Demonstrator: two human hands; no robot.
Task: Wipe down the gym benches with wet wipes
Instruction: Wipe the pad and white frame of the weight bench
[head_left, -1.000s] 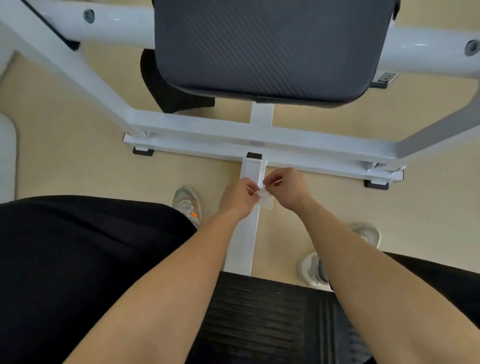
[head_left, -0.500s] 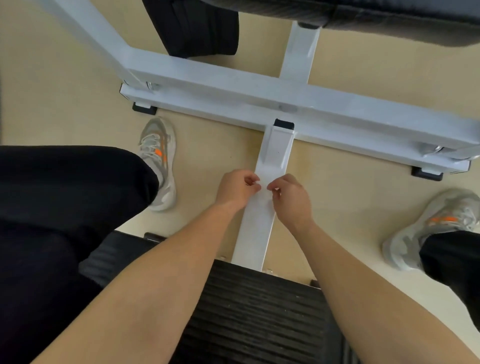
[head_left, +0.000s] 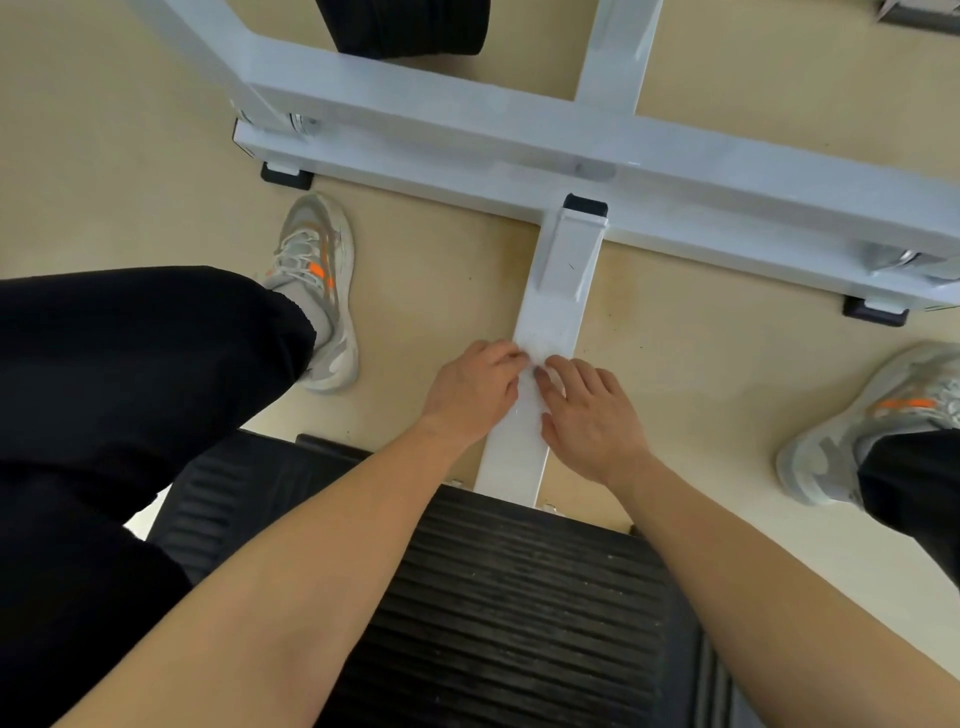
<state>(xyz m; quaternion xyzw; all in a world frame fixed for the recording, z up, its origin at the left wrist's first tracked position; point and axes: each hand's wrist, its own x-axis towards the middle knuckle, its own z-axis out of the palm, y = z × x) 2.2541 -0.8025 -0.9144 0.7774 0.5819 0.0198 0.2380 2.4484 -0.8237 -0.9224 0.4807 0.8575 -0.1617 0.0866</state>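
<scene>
I sit astride a black ribbed bench pad (head_left: 519, 623) and look down at its white frame. My left hand (head_left: 472, 389) and my right hand (head_left: 592, 415) meet fingertip to fingertip over the white centre beam (head_left: 566, 270), just ahead of the pad. Between them they pinch a small white wet wipe (head_left: 525, 387), which barely stands out against the white beam. My left fingers are curled; my right fingers lie flatter, with their tips on the wipe.
A white cross beam (head_left: 467, 130) with black rubber feet (head_left: 285, 174) runs across the beige floor ahead. My grey-and-orange shoes (head_left: 317, 291) (head_left: 872, 421) stand on either side of the centre beam. A second black pad (head_left: 405, 26) shows at the top edge.
My view has tilted downward, so the upper black pad has left the frame. Both hands stay together on the wipe over the centre beam; my right fingers have spread flatter.
</scene>
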